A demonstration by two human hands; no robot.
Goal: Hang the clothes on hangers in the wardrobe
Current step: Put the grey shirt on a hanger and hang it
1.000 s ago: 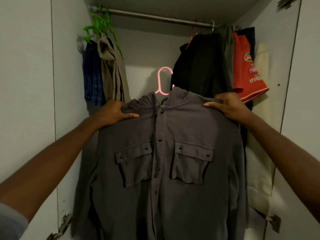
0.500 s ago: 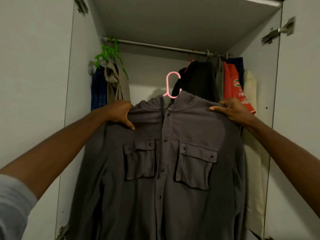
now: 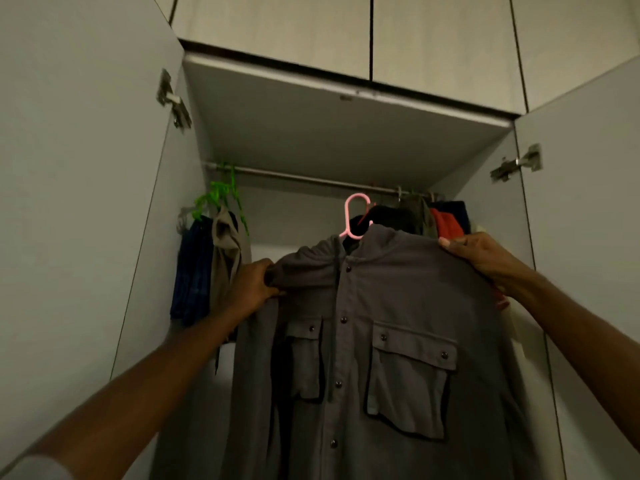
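Note:
A grey button-up shirt (image 3: 391,306) with two chest pockets is held up inside the open wardrobe. It sits on a pink hanger (image 3: 351,216) whose hook pokes out above the collar, just below the metal rail (image 3: 298,178). My left hand (image 3: 251,289) grips the shirt's left shoulder. At the opposite shoulder my right hand (image 3: 481,258) holds the fabric. The hook is close under the rail; I cannot tell whether it touches it.
Green hangers (image 3: 221,199) with blue and khaki clothes (image 3: 207,268) hang at the rail's left end. Dark, olive and red garments (image 3: 426,216) hang at the right end. Both wardrobe doors (image 3: 86,202) stand open, with a shelf panel (image 3: 346,133) above the rail.
Both hands have lifted the shirt and its pink hanger upward toward the rail. The view has tilted up, showing the wardrobe's top panel and the upper cabinets.

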